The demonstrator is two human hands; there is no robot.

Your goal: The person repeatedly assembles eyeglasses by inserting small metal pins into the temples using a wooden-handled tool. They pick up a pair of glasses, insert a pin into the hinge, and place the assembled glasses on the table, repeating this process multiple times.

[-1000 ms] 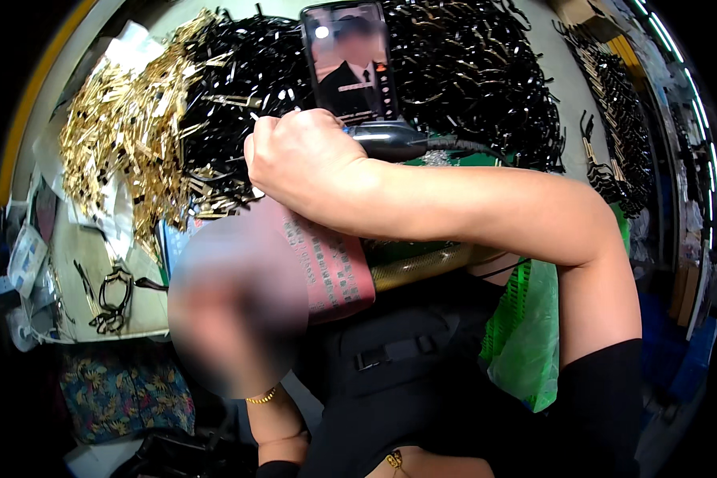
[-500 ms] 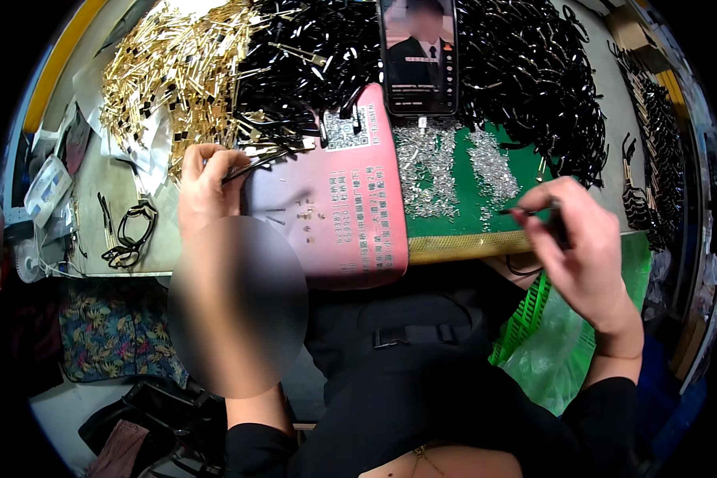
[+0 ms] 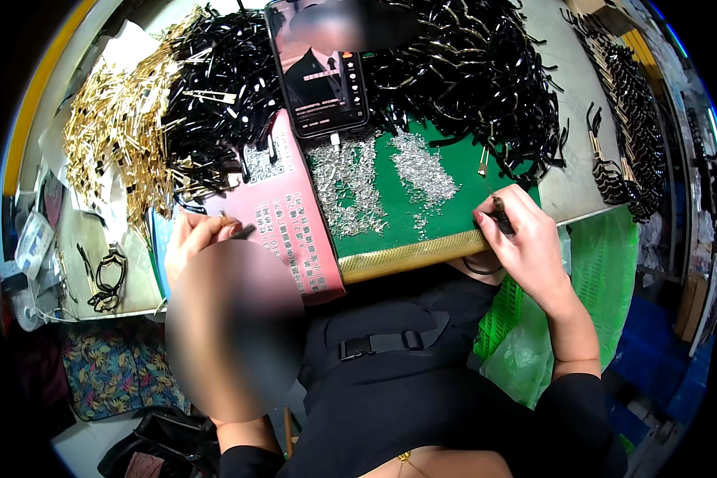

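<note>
My left hand [image 3: 193,241] is closed over the left part of a pink printed mat [image 3: 283,207]. Between its fingers a slim dark piece [image 3: 243,233] pokes out, like an eyeglass temple; blur hides the wrist. At the front right corner of the green mat [image 3: 474,179], my right hand [image 3: 526,243] grips a slim dark tool with a ridged handle [image 3: 501,213]. Its working tip is hidden, so I cannot tell its exact kind. Tiny silver screws [image 3: 424,171] lie in piles on the green mat, left of that hand.
Behind the mats rise heaps of gold metal parts [image 3: 115,131], black eyeglass temples [image 3: 223,88] and black eyeglass frames [image 3: 462,72]. A phone [image 3: 323,84] with a cable lies between them. Glasses [image 3: 110,280] rest at far left. A gold padded edge [image 3: 414,255] borders the mat.
The view has turned, shifting the table leftward in the picture. My right hand has left the screws for the mat's front right corner. My left hand has drawn back from the black pile.
</note>
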